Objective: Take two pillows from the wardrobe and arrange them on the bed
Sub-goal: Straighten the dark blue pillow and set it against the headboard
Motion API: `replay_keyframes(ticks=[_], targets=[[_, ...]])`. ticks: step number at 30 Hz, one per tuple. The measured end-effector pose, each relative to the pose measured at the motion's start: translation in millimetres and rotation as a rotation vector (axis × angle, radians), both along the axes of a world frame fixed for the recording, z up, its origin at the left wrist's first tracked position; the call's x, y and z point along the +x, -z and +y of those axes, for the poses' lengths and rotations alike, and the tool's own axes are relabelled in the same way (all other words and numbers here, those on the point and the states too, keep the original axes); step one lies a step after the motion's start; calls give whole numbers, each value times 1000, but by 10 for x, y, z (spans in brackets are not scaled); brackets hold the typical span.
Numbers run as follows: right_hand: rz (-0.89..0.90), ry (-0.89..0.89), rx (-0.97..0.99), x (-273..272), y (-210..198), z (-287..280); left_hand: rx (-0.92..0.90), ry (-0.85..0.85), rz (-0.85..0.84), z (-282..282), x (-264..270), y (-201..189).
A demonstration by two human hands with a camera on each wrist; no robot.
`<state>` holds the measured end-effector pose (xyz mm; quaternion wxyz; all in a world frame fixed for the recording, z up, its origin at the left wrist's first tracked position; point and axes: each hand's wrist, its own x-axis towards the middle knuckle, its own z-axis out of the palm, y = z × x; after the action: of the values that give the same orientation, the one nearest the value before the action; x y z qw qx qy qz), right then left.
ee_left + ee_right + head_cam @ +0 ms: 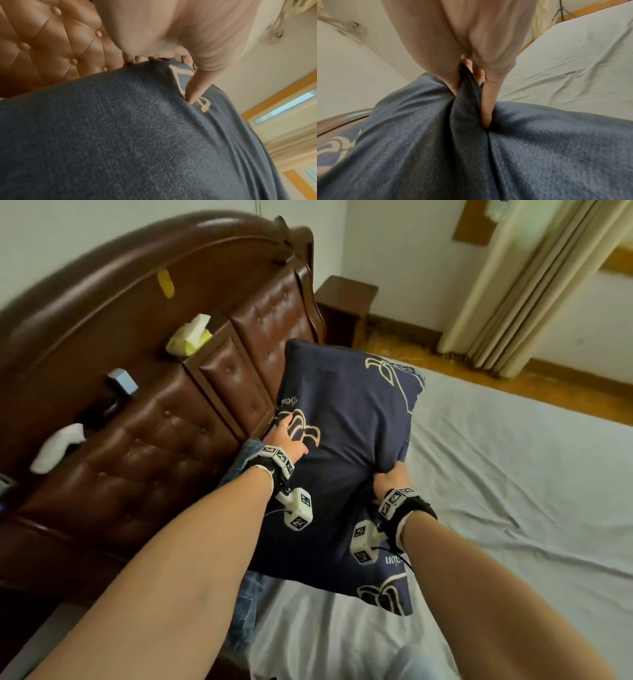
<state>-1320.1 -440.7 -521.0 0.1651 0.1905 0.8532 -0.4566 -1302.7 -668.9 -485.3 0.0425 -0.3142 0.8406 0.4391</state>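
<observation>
A navy pillow [346, 453] with cream outline prints is held over the head end of the bed [513, 491], close to the brown padded headboard [164, 446]. My left hand [286, 438] grips its left edge, fingers curled over the rim and thumb pressed on top [195, 93]. My right hand [390, 479] pinches a bunched fold of the cover on the right side [467, 83]. Under the pillow's left side a second item in denim-like blue fabric [248, 594] lies along the headboard; it is mostly hidden.
The headboard ledge carries a tissue pack [190, 337], a small blue box [123, 381] and a white object [56, 448]. A wooden nightstand [346, 302] stands beyond the bed. Beige curtains [520, 296] hang at the right over wooden floor. The grey sheet is wrinkled.
</observation>
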Motion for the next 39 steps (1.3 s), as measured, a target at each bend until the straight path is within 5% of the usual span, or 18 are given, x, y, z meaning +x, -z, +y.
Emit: replay_keyframes(ticks=[3,11,18,31,39], targets=[[55,-66,-18,-332,1,-100,-179,-75,-48,-72,-118,-100],[150,-238,-138,-1242,152,143,-47,-262,-17,161,-754,-94],[123,-262,-259,-1936,28,664,-120,-319,38,724,-1530,-333],[77,-17,-327,-2800,166,891,-83,-115,7,922,-2791,-351],[25,223,-252,-3232,715,514,-88,121,-52,584,-3730,385]])
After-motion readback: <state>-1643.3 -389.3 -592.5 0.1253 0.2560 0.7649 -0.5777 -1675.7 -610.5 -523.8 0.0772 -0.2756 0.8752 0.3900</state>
